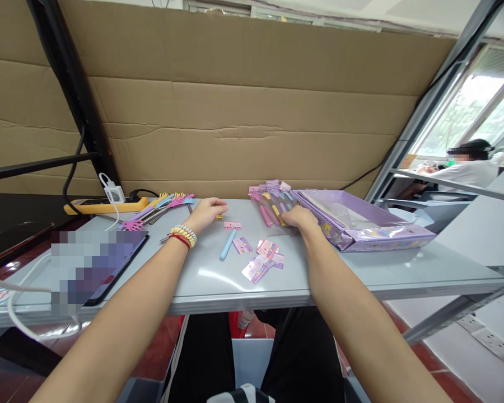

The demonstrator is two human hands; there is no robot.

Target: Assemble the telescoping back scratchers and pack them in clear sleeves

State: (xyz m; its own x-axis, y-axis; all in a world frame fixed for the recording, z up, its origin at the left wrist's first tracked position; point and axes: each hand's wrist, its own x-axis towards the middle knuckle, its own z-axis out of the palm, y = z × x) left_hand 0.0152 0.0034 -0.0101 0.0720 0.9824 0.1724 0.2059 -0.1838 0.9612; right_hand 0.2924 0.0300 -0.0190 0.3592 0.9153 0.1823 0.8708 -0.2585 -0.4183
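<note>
My left hand (209,213) is over the left middle of the table, fingers bent together at a small yellow piece (219,216) that is mostly hidden. My right hand (299,217) is closed at the near end of a row of packaged back scratchers (269,204) with pink, yellow and blue handles and purple header cards. Between my hands lie a light blue handle (228,244), a small pink card (232,225) and several loose purple printed cards (258,268). Left of my left hand is a pile of loose back scratchers (162,208) with metal rods and hand-shaped ends.
An open purple box (386,239) stands on the right. On the left are a tablet (121,260), white cables and a yellow power strip (88,207) with a plugged-in charger (116,193). Cardboard (252,106) walls the back. Another person (466,173) sits beyond the right frame.
</note>
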